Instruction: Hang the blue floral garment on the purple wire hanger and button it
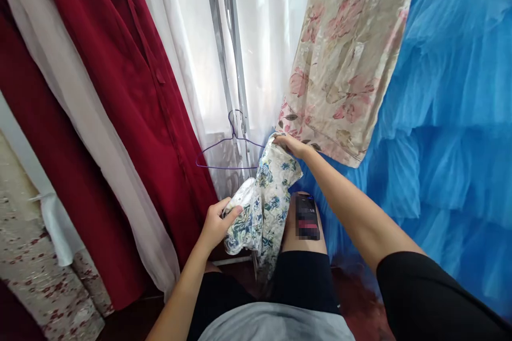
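A white garment with blue floral print [268,197] hangs between my two hands in the middle of the head view. My left hand [220,224] pinches its lower left part, thumb on top of the cloth. Higher up and to the right, my right hand [291,145] grips the garment's upper edge, with the fingertips partly behind the fabric. Just behind the garment a purple wire hanger [218,144] hangs from a metal stand, its right end covered by the cloth. The garment's lower end trails down between my legs.
Dark red drapes [136,90] and white sheer curtains [264,37] hang left and behind. A beige pink-flowered cloth [344,53] and blue ruffled tulle [448,117] hang at right. Metal poles [234,37] rise behind the hanger. A phone [307,217] lies on my right thigh.
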Tool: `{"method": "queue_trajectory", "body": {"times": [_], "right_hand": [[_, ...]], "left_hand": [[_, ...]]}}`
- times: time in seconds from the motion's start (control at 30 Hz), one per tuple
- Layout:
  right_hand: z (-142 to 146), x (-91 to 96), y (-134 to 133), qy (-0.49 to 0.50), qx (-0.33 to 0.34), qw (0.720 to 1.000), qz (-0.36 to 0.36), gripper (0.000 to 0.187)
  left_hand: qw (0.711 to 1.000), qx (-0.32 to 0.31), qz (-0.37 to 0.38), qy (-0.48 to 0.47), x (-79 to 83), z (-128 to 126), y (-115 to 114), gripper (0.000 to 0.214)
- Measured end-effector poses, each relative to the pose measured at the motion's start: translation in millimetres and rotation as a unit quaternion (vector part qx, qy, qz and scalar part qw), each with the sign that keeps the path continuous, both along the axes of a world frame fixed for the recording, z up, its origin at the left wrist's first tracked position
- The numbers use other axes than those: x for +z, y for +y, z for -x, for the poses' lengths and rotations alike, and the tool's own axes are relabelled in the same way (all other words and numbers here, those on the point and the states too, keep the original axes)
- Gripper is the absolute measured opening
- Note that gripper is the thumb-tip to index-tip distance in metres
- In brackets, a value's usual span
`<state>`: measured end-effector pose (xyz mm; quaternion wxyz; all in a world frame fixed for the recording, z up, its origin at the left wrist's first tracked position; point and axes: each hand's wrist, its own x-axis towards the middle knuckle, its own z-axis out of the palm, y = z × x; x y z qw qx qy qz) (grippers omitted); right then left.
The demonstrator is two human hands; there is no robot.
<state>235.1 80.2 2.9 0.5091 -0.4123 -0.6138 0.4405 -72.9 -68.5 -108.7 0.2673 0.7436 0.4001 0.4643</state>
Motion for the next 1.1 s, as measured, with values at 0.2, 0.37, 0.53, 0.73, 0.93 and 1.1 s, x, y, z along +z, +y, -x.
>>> {"method": "queue_trajectory", "body": {"times": [0.2,0.37,0.53,0.73,0.93,1.1], "right_hand": [[36,5.6,0,-0.009,0.110,0.993,0.035,0.023],[24,17.1,-12,-0.024,0.139,0.990,0.002,0.025],[13,33.6,-12,-0.083,0.146,0.986,0.012,0.025],[10,35.4,-10,-0.082,0.165,0.983,0.022,0.022],[13,23.8,-13,-0.028,0.165,0.979,0.121,0.024],[5,5.3,-13,-0.004,0.115,0.983,0.140,0.024]], "left_hand": [[0.999,0.044,-0.029,0.003,18.7,41,11,0.041],[0.994,0.056,-0.019,0.096,12.6,90,47,0.024],[0.992,0.117,0.037,0.025,18.1,118,96,0.012],[0.988,0.142,0.012,-0.054,67.5,114,152,0.018],[0.984,0.135,-0.043,-0.108,116.5,63,188,0.016],[0.976,0.180,-0.078,-0.090,120.1,52,184,0.011]]}}
